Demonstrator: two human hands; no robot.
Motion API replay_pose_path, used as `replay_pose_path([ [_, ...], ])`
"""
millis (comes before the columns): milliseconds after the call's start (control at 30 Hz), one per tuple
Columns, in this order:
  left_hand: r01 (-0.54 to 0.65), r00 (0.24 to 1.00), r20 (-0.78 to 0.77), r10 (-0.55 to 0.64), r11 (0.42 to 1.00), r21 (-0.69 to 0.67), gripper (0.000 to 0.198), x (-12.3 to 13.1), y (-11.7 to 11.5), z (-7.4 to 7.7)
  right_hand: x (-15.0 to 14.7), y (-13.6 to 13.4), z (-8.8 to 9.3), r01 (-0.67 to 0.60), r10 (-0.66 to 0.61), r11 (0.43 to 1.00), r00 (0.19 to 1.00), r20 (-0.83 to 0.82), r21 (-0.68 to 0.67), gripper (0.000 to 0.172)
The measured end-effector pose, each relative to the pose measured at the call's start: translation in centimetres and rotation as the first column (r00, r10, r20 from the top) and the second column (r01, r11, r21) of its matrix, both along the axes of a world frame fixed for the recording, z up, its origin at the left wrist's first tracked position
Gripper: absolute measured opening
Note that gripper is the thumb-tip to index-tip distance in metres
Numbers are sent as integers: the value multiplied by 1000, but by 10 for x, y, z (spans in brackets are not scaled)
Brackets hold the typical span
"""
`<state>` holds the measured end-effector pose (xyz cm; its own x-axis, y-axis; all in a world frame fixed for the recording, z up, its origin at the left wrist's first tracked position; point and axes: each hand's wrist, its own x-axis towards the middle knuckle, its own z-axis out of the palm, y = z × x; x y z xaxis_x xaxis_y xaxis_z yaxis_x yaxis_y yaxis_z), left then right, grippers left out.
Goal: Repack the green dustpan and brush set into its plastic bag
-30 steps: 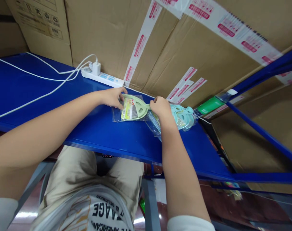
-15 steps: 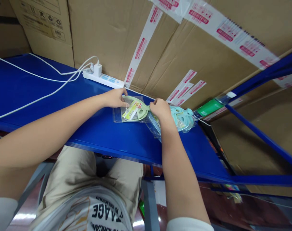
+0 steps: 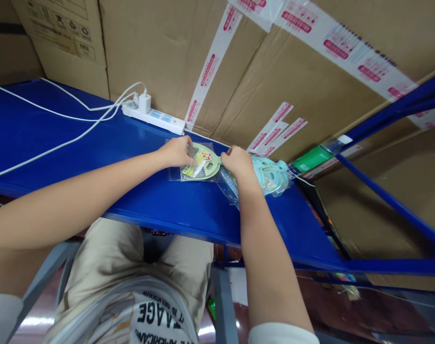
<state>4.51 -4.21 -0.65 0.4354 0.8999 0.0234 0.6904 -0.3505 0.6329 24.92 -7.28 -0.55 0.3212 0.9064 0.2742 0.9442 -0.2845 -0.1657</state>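
Cardboard boxes [image 3: 274, 62] are standing along the back of the blue tabletop [image 3: 160, 200], and a white power strip [image 3: 154, 116] with its cables is lying at their foot. Near the middle, the person is working on a pale green plastic piece in a clear bag [image 3: 199, 164]. The left hand [image 3: 176, 151] is pinching the bag's left part, its grip clamped on the plastic, while the right hand [image 3: 238, 162] is closing its grip on the bag's right end. Just beyond the right hand, a stack of light blue pieces [image 3: 272, 174] is lying, touching the boxes.

The step in hand looks like settling or sealing the green piece in its bag; the next move probably calls for steady fingers at the bag's mouth. The bag's opening is hidden under the right hand, and the printed label is too small to read.
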Motion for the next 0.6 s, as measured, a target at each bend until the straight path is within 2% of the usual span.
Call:
replay_pose_path([
  [200,-49,998,21,51,996,-72,58,1,1,1,-4,-3,4,5,-4,999,1000,7,-32,21],
  [467,-123,976,156,154,974,-192,50,-1,5,2,-10,-6,7,16,-17,998,1000,-8,-68,23],
  [533,-122,970,179,167,964,-238,50,-2,5,3,-10,-5,8,23,-25,998,999,-28,-51,22],
  [600,-111,968,191,164,958,-263,51,-3,5,4,-10,-9,14,4,-1,999,997,-81,43,20],
])
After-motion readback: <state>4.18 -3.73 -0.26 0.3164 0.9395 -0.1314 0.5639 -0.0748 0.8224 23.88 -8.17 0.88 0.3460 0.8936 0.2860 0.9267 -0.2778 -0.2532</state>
